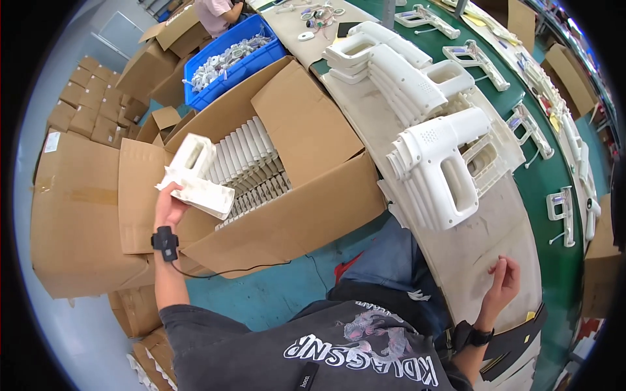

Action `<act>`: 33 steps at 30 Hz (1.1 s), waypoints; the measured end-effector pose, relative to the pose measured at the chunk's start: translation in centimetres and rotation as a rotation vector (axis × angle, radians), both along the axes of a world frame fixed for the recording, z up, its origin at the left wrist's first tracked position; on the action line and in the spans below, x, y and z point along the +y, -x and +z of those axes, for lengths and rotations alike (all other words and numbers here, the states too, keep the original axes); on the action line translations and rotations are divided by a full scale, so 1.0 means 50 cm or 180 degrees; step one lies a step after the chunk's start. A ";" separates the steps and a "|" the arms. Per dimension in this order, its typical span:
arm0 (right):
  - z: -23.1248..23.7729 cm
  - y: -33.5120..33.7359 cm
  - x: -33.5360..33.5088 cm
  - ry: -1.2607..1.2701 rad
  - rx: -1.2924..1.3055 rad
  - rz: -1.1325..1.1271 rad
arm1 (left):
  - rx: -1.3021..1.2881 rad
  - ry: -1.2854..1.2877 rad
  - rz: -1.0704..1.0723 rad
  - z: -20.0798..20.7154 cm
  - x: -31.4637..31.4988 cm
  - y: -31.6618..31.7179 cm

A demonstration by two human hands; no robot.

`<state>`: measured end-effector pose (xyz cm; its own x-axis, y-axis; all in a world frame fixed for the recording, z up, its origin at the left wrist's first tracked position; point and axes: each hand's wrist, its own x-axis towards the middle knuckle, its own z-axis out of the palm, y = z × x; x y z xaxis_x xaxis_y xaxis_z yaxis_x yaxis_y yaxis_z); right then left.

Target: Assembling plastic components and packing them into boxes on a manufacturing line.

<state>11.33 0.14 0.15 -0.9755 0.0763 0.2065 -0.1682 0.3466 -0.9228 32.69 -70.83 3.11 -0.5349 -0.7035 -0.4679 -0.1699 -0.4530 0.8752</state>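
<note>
Gripping a white plastic gun-shaped shell (201,187), barrel rightward, the left hand (171,207) is nearer the brown cardboard box (293,223); the right hand (504,280), half-curled, is empty.

Desk (486,251): pale grey-brown top, scuffed. Directly on it, about mid-length: stacks of nested white plastic shells (427,146), handled in outline, some leaning over others. Far end: a tangle of wired parts (323,18), with a small white oval piece (306,36) beside it. Near end: dark flat strips (518,352) bearing yellow patches. Adjoining on the right: green surface (557,277), carrying a spaced row of white gun-shaped frames (568,225), several with short white tails.
</note>
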 end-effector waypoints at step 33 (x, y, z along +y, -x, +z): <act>0.354 0.065 -0.039 0.2155 -0.3203 0.4344 | 0.2688 0.1640 -0.4857 0.295 0.699 0.487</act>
